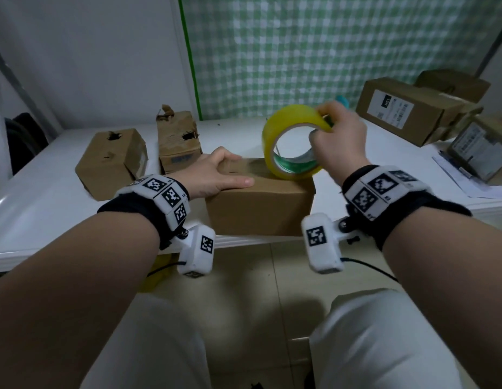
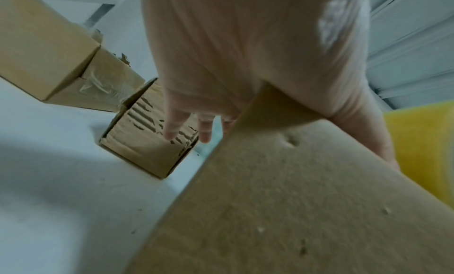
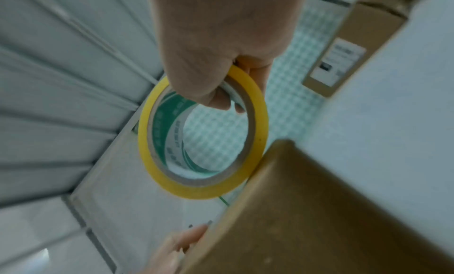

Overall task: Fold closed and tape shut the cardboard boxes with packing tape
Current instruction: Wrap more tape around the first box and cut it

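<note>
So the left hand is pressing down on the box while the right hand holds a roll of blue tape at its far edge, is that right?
Not quite: the tape roll is yellow, not blue, as the head view shows. The rest holds: the left hand presses on the box while the right hand holds the roll at its far edge.

The left hand covered the near left corner of the cardboard box in the head view's centre. The right hand hid part of the tape roll. Print on the labelled box, upper right, was too small to read. Both wrist views were blurred.
</note>
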Motion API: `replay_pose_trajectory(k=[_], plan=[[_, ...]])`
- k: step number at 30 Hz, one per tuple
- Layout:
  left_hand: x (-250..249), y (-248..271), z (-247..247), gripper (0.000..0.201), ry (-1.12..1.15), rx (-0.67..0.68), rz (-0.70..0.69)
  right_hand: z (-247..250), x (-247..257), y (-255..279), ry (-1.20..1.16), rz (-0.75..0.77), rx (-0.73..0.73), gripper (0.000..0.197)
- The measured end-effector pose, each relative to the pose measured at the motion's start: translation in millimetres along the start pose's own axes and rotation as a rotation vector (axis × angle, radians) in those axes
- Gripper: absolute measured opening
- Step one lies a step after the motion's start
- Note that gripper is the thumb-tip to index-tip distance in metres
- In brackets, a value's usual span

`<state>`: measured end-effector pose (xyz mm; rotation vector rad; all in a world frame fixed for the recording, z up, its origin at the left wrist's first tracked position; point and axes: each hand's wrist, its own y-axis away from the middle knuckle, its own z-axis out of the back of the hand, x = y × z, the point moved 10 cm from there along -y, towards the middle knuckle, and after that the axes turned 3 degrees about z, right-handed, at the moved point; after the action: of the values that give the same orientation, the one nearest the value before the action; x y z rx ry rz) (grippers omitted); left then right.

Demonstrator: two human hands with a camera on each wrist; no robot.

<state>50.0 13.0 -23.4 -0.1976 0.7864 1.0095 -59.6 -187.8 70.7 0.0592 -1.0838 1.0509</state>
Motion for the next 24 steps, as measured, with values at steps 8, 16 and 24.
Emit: replay_pose_trajectory(k=[8, 16, 24], plan=[[-12.2, 1.9, 6.0, 0.066, -0.197, -0.038, -0.060, 18.4, -7.7, -5.9, 0.099, 0.032, 0.023, 0.033], [-60.8, 5.1, -5.4, 0.058, -0.432, -0.094, -0.259, -12.0, -54.2, 18.3, -0.195, -0.264, 0.087, 0.016], [-68.9, 4.0, -8.9, 0.056, -0.368, -0.123, -0.329, -17.2, -65.7, 16.9, -0.445, -0.308, -0.018, 0.032]])
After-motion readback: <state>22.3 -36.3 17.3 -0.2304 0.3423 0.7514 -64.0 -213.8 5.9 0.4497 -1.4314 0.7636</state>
